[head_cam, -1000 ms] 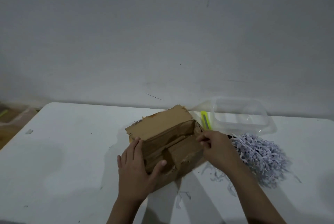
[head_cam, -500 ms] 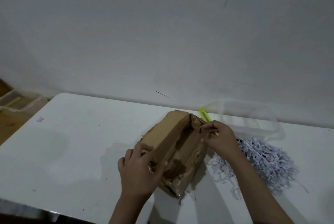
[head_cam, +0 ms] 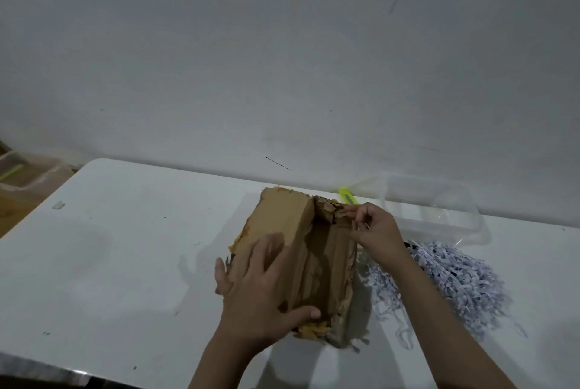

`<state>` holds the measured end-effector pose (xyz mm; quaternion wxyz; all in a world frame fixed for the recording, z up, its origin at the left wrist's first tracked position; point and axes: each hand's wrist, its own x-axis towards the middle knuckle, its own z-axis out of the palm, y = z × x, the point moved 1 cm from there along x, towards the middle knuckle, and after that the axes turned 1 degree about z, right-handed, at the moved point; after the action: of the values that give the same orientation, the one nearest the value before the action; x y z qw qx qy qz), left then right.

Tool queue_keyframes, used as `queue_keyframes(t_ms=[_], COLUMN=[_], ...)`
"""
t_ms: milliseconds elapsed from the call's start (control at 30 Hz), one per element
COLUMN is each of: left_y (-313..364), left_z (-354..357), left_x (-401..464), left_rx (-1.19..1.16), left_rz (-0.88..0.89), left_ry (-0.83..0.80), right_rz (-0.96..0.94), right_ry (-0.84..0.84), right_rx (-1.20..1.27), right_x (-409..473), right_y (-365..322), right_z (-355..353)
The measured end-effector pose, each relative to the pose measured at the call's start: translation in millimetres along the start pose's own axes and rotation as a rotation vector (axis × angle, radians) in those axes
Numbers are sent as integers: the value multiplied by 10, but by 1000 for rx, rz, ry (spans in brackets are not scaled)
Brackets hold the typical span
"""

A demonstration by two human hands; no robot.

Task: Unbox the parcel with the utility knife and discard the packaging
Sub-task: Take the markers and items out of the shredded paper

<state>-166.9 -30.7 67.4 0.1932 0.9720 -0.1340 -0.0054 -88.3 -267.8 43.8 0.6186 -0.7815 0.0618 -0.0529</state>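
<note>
A worn brown cardboard box (head_cam: pixel 282 231) stands on the white table (head_cam: pixel 125 247), its torn flaps folded inward. My left hand (head_cam: pixel 260 291) lies over its near left side, thumb hooked around the near edge, gripping it. My right hand (head_cam: pixel 373 228) pinches the ragged far right flap of the box. The yellow utility knife (head_cam: pixel 346 196) lies on the table behind the box, mostly hidden by it.
A clear plastic container (head_cam: pixel 439 212) sits at the back right against the wall. A heap of pale shredded paper (head_cam: pixel 455 275) lies right of the box under my right forearm. Left of the table, a clear bin (head_cam: pixel 22 175) stands on the floor.
The box has been turned so its long side points away from me. My left hand has slid up over its top left side. My right hand stays on the far right flap.
</note>
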Motion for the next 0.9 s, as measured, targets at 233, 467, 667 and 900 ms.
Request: queue_keyframes(t_ms=[233, 467, 667, 900], left_y=[124, 89, 32, -321], left_z=[130, 123, 63, -202], left_x=[-50, -56, -29, 81], left_rx=[-57, -122, -101, 32], left_rz=[-1, -13, 16, -152], left_ry=[-88, -91, -80, 26], right_rz=[60, 68, 49, -26], right_ry=[-16, -5, 65, 163], right_rx=[166, 214, 192, -13], right_x=[89, 82, 33, -222], right_y=[108, 92, 65, 37], right_z=[-76, -53, 11, 224])
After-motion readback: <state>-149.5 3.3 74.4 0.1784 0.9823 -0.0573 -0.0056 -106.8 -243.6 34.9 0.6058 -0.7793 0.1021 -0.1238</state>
